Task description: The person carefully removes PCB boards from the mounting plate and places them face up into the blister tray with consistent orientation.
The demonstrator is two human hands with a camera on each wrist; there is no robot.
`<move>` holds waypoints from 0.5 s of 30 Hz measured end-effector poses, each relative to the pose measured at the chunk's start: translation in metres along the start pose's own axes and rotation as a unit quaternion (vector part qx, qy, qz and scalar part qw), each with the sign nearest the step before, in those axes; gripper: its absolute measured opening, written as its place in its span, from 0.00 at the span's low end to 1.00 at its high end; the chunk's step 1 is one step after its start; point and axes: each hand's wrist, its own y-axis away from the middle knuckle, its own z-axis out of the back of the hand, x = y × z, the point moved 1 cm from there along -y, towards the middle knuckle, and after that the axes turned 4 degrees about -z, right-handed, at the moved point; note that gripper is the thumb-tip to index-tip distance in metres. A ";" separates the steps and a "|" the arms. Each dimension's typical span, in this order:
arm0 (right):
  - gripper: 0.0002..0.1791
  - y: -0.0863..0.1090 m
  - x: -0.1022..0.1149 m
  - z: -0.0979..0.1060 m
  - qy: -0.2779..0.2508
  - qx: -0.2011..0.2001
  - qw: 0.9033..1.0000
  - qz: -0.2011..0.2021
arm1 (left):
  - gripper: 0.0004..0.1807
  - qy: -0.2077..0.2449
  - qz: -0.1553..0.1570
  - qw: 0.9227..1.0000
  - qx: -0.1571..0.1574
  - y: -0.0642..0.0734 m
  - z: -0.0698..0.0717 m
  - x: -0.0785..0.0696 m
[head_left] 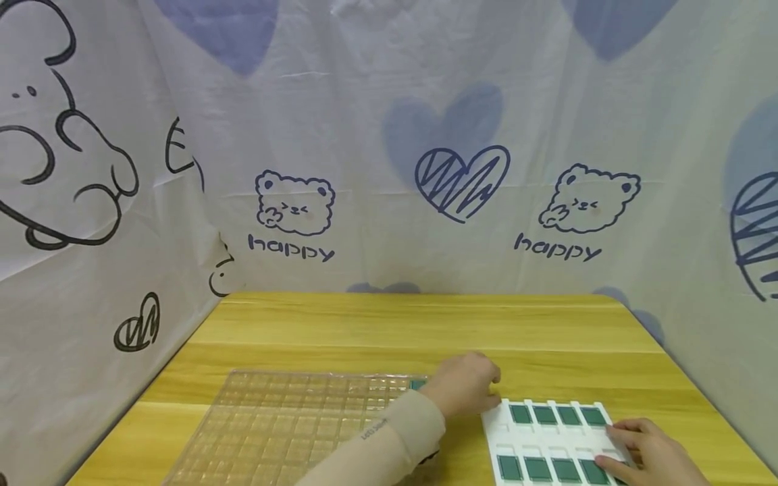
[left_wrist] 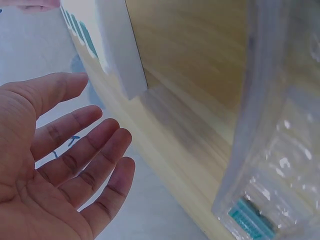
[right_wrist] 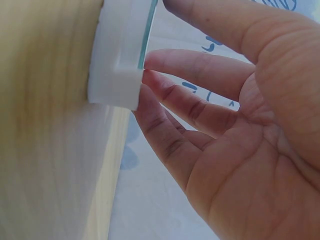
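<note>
The head view shows one tabletop [head_left: 395, 331] with two trays. The left hand [head_left: 463, 386], fingers relaxed, holding nothing, is between them; the right hand [head_left: 655, 455] grips the right edge of the white tray [head_left: 550, 439], where nine green pieces [head_left: 569, 415] show: four far, five near. The clear tray [head_left: 304, 405], left, has one green block [head_left: 417, 384] far right.

Head camera looks forward-down; wrist views (much nearer) share the white tray [head_left: 547, 439].
</note>
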 end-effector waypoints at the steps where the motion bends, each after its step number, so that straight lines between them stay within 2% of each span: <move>1: 0.47 0.000 0.000 0.000 0.001 -0.001 1.000 0.001 | 0.15 -0.002 -0.001 1.000 0.001 -0.001 -0.001 -0.001; 8: 0.47 0.001 0.001 0.001 0.005 -0.003 1.000 0.002 | 0.16 0.003 -0.018 1.000 0.001 -0.003 -0.008 -0.006; 15: 0.48 0.000 -0.001 0.002 0.003 0.001 1.000 0.002 | 0.16 -0.005 -0.028 0.999 0.018 -0.004 -0.009 -0.015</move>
